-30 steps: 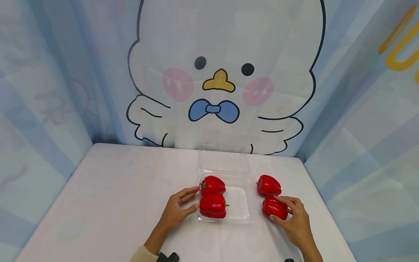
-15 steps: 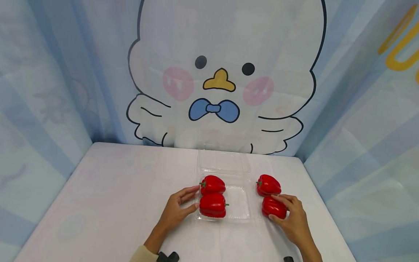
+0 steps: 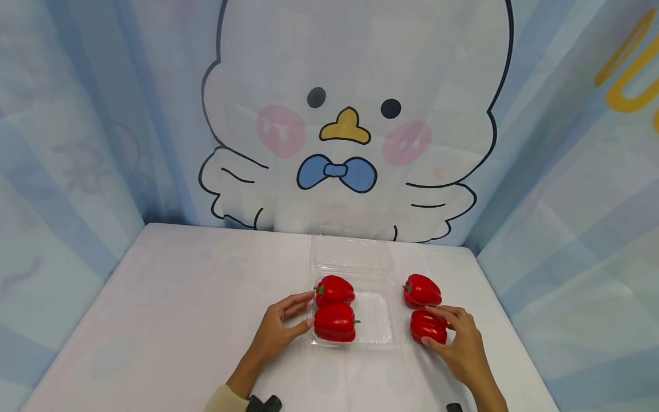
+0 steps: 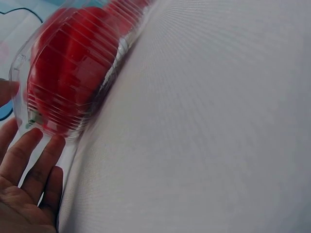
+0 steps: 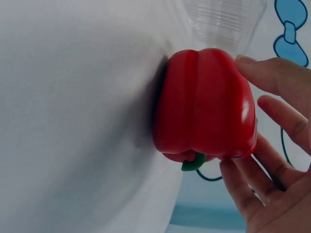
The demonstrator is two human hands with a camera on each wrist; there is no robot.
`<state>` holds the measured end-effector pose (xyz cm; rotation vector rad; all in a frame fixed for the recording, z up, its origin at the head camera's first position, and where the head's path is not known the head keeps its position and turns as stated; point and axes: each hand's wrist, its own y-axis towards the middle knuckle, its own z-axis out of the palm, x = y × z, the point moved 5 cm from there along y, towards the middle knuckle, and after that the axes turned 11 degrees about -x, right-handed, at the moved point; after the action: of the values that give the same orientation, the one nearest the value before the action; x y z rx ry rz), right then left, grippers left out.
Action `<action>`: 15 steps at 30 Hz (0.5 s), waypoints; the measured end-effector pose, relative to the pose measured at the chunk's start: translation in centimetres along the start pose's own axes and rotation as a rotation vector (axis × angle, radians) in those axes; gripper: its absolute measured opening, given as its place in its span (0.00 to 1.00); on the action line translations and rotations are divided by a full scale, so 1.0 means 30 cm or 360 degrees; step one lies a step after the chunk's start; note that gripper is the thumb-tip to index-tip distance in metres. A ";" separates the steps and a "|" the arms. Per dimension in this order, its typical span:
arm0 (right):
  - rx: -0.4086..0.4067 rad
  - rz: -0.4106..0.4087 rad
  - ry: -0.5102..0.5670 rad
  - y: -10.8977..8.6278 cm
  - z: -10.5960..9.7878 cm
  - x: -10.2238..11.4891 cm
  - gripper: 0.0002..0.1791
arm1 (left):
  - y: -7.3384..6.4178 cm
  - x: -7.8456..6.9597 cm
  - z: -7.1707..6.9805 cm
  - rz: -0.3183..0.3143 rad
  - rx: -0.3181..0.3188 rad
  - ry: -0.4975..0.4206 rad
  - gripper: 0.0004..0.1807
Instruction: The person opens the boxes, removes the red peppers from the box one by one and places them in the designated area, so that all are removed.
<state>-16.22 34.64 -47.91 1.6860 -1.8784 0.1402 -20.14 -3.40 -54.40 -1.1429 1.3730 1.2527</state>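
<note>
My right hand (image 3: 460, 343) is at a red bell pepper (image 3: 428, 327) on the table's right side, thumb at its near side and index finger over its far side. In the right wrist view this bell pepper (image 5: 206, 104) shows its green stem, with the thumb against it and other fingers partly behind it. A clear plastic clamshell box (image 3: 374, 317) lies with its lid raised back. Two red bell peppers, a far one (image 3: 334, 290) and a near one (image 3: 334, 322), lie in its left half. My left hand (image 3: 278, 328) touches the box's left wall with extended fingers.
Another red bell pepper (image 3: 422, 290) lies just behind the one at my right hand. The box's lid (image 3: 352, 253) reaches the back edge of the white-covered table (image 3: 206, 297). Printed curtains (image 3: 340, 212) stand at the back and both sides.
The bell pepper at my right hand has shifted slightly left, and the right hand's fingers have moved slightly left with it. My left hand and the box have stayed put.
</note>
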 end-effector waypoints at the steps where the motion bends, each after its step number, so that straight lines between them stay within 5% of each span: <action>1: -0.0006 -0.0004 -0.0003 0.001 -0.001 0.003 0.39 | 0.001 0.001 -0.001 0.0007 0.0003 0.0000 0.31; 15: -0.0266 -0.0040 0.0112 0.013 -0.031 0.087 0.36 | 0.002 0.005 0.002 -0.0006 -0.0012 -0.0017 0.30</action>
<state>-16.28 32.88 -45.76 1.5707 -1.7655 0.0309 -20.20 -3.35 -54.54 -1.1421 1.3586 1.2605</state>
